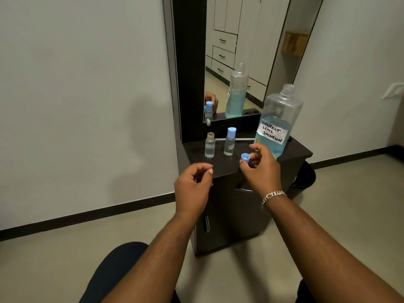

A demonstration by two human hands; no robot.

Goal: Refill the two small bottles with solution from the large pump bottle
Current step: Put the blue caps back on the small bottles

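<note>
Two small clear bottles stand on the dark cabinet top (225, 166). The left small bottle (209, 145) has no cap. The right small bottle (230, 142) wears a blue cap. A large clear bottle (276, 123) labelled "contact lens solution" stands at the right, partly filled with blue liquid, its neck open with no pump on it. My right hand (261, 169) pinches a blue cap (246, 158) just in front of the large bottle. My left hand (193, 186) hovers over the cabinet's front edge with fingers loosely curled and nothing in it.
A tall mirror (247, 53) in a dark frame rises behind the bottles and reflects them. Grey walls stand on both sides. A dark round object (305, 177) sits on the floor to the right of the cabinet. My knee (118, 270) is at the bottom.
</note>
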